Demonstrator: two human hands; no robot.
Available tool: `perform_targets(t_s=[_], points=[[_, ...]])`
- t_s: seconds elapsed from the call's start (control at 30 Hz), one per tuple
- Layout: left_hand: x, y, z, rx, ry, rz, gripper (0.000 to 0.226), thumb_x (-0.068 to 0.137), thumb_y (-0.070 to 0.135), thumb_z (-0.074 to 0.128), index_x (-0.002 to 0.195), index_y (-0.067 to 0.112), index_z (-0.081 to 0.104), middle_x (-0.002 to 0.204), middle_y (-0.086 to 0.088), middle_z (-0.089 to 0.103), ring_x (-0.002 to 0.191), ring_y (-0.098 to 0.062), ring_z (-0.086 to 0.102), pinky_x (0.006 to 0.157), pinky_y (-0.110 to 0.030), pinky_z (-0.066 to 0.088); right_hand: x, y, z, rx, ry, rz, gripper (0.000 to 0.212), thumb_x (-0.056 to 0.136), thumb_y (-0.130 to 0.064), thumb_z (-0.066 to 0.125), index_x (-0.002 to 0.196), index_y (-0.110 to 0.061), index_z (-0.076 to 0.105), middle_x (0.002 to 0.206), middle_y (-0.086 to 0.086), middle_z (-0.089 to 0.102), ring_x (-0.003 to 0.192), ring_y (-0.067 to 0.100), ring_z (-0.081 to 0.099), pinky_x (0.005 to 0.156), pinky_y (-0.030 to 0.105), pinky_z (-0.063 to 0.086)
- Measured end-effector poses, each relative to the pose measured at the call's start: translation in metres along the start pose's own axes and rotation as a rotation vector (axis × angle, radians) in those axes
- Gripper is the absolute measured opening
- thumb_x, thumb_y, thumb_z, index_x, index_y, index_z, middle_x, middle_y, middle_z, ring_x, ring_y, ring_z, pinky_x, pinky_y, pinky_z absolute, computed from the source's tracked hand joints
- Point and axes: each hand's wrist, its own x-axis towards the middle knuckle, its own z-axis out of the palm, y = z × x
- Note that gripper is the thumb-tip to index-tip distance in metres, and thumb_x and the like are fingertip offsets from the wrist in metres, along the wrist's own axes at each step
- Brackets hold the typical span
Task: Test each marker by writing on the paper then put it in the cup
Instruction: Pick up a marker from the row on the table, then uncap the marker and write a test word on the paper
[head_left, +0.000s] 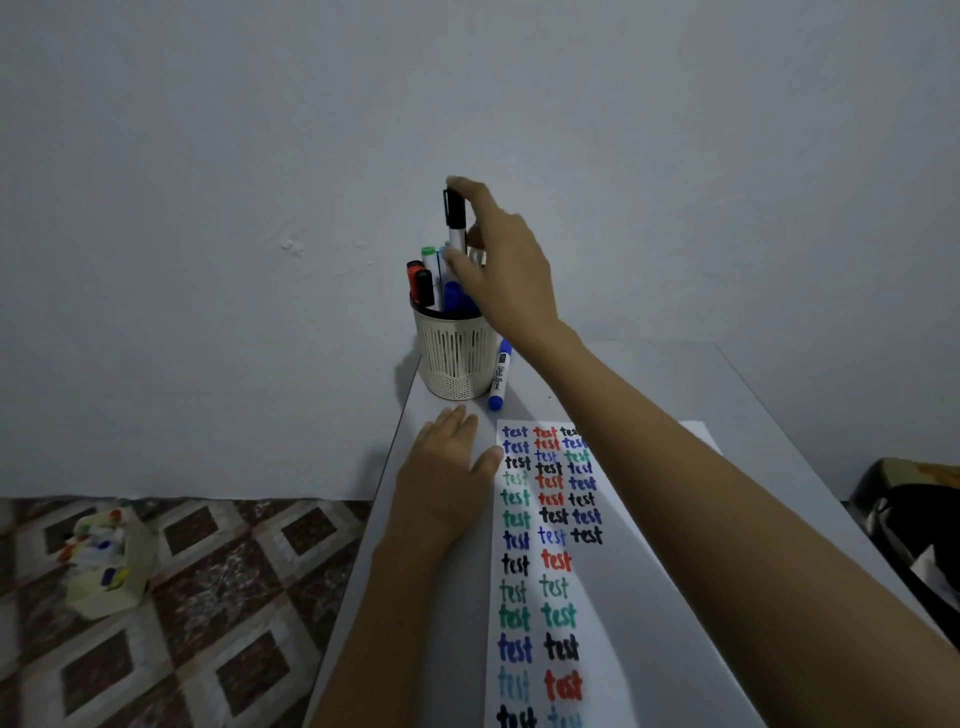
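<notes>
Fingers (464, 186) of the right hand (506, 265) pinch a black marker (453, 215) upright over the cup (457, 358), centre frame. Light, stiff, smooth plastic: likely best held at cap and barrel. Left hand (441, 483) lies flat, fingers straight, beside the paper (623, 597), thumb at its edge.

A black-capped marker (455, 218) is upright above the cream cup (457, 358) at the table's (691, 374) far-left corner. A blue marker (500, 376) lies just beside the cup, and the lettered paper (613, 623) is nearer.
</notes>
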Motion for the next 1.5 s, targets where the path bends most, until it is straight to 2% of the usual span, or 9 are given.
perform_targets(t_s=[0.43,0.6,0.7,0.83,0.9,0.97,1.2,1.37,1.5], points=[[0.001,-0.001,0.002,0.002,0.003,0.007,0.058,0.094,0.039,0.043,0.141,0.006,0.034,0.151,-0.008,0.027,0.141,-0.017,0.019,0.110,-0.020,0.003,0.001,0.006,0.004,-0.109,-0.006,0.068,0.060,0.094,-0.017,0.057,0.148,-0.028,0.034,0.101,0.001,0.063,0.096,0.020,0.049,0.081,0.035,0.045],[0.001,-0.003,0.003,-0.003,-0.001,-0.011,0.055,0.094,0.036,0.045,0.142,0.010,0.033,0.152,-0.004,0.026,0.141,-0.015,0.018,0.112,-0.023,0.006,-0.019,0.021,0.000,0.207,0.119,0.110,0.065,0.096,-0.014,0.050,0.151,-0.032,0.021,0.098,0.004,0.059,0.088,0.018,0.053,0.072,0.028,0.048],[0.002,-0.004,0.003,-0.010,-0.002,-0.026,0.056,0.094,0.037,0.045,0.142,0.011,0.033,0.152,-0.003,0.026,0.141,-0.015,0.018,0.112,-0.024,0.008,-0.040,0.037,0.000,0.297,0.219,0.280,0.055,0.098,-0.007,0.046,0.144,-0.034,0.034,0.103,0.007,0.059,0.085,0.017,0.054,0.071,0.026,0.046],[0.002,-0.003,0.002,-0.013,-0.009,-0.031,0.055,0.095,0.037,0.044,0.142,0.012,0.032,0.152,-0.002,0.025,0.141,-0.015,0.017,0.112,-0.025,0.009,-0.062,0.059,0.004,0.150,-0.263,0.525,0.036,0.088,-0.013,0.059,0.124,-0.014,0.058,0.112,0.012,0.062,0.097,0.023,0.059,0.087,0.041,0.052],[0.002,-0.003,0.002,-0.017,-0.010,-0.026,0.056,0.095,0.037,0.044,0.142,0.011,0.032,0.152,-0.004,0.026,0.141,-0.015,0.017,0.112,-0.026,0.010,-0.070,0.060,0.008,0.037,-0.576,0.554,0.047,0.083,-0.025,0.066,0.127,-0.014,0.055,0.121,0.014,0.059,0.108,0.029,0.056,0.094,0.047,0.049],[0.002,-0.003,0.001,-0.021,-0.013,-0.016,0.055,0.095,0.035,0.046,0.141,0.008,0.033,0.151,-0.006,0.027,0.140,-0.017,0.019,0.113,-0.026,0.011,-0.077,0.057,0.011,-0.146,-0.694,0.513,0.059,0.080,-0.036,0.068,0.131,-0.017,0.048,0.122,0.013,0.054,0.111,0.030,0.051,0.090,0.043,0.048],[0.004,-0.005,0.002,-0.014,-0.033,-0.023,0.055,0.094,0.035,0.046,0.141,0.009,0.034,0.151,-0.006,0.028,0.140,-0.016,0.019,0.112,-0.026,0.010,-0.086,0.049,0.007,-0.208,-0.519,0.479,0.041,0.079,-0.031,0.070,0.111,-0.014,0.052,0.100,0.009,0.060,0.086,0.025,0.058,0.068,0.033,0.046],[0.004,-0.006,0.003,-0.043,-0.052,-0.055,0.055,0.095,0.038,0.044,0.143,0.013,0.032,0.152,-0.001,0.025,0.141,-0.014,0.017,0.113,-0.028,0.011,-0.091,0.048,-0.024,0.180,-0.058,0.634,0.014,0.089,-0.024,0.062,0.094,-0.011,0.062,0.076,0.000,0.059,0.064,0.013,0.054,0.057,0.025,0.043],[0.002,-0.002,0.001,-0.212,0.012,-0.042,0.056,0.094,0.040,0.046,0.143,0.016,0.032,0.150,0.000,0.030,0.138,-0.011,0.024,0.111,-0.026,0.018,-0.095,0.050,-0.061,0.398,0.175,0.737,0.017,0.091,-0.016,0.057,0.087,-0.002,0.066,0.068,0.004,0.056,0.056,0.014,0.046,0.052,0.025,0.041]])
